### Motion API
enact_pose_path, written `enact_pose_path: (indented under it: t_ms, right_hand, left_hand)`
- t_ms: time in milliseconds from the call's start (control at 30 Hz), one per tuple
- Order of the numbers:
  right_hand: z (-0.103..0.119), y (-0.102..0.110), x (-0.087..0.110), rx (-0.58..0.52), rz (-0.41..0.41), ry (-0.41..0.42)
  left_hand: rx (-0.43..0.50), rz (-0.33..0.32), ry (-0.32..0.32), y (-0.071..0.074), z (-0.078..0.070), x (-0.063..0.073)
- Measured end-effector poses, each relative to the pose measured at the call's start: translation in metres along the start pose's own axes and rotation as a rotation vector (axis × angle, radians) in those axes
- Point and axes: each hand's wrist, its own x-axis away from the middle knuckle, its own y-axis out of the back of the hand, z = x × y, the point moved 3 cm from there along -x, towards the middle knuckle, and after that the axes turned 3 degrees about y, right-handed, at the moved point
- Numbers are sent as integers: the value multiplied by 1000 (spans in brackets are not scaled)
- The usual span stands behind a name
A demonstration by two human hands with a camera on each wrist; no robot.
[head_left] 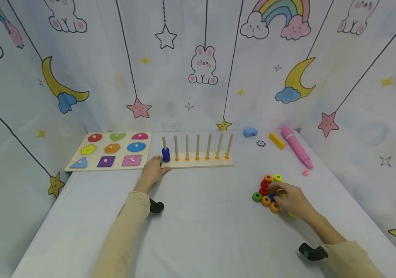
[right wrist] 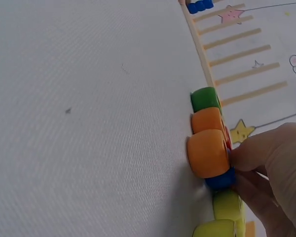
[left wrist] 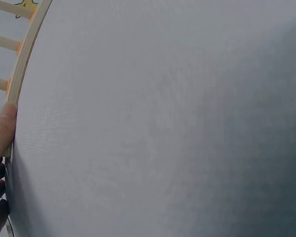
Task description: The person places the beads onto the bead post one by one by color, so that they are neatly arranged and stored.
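Note:
A wooden peg board (head_left: pixel 201 161) carries a row of upright pegs, and blue beads (head_left: pixel 165 155) are stacked on its leftmost peg. My left hand (head_left: pixel 152 172) holds the board's left end, the thumb along its front edge as the left wrist view also shows. To the right lies a cluster of loose beads in red, orange, green and yellow. Over it, my right hand (head_left: pixel 293 199) pinches a blue bead (right wrist: pixel 220 179) between thumb and fingers, low among the others. An orange bead (right wrist: pixel 207 153) sits right against it, and a green bead (head_left: pixel 257 197) marks the cluster's left side.
A shape puzzle board (head_left: pixel 92 158) with knobbed pieces lies left of the peg board. At the back right are a blue block (head_left: pixel 250 132), a yellow block (head_left: pixel 276 141), a pink pen-like stick (head_left: pixel 296 148) and a small pink piece (head_left: pixel 305 172). Patterned curtains surround the white table.

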Motion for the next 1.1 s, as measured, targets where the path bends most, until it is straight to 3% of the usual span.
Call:
enact_pose_path:
  t_ms: [133,300,467,767,933,1100]
  right_hand:
    - [1,1,-1,51,11,108]
    - [0,2,1,122,-21,152]
    - [0,2,2,119,25,136]
    - [-2,6,-3,69,164,32]
    - [1,17,-10,-1,77,5]
    - [21,15,-33,-135,6,45]
  left_hand:
    - [6,-9,0,1,1,-2]
    - [13,0,7,1,0,-1]
    - [14,15,14,0,-1,0]
    - [-6,2,-11,0,-1,-2]
    - [-8,10,-7,-1,-1,-3]
    - [-20,22,4,1,-2,-2]
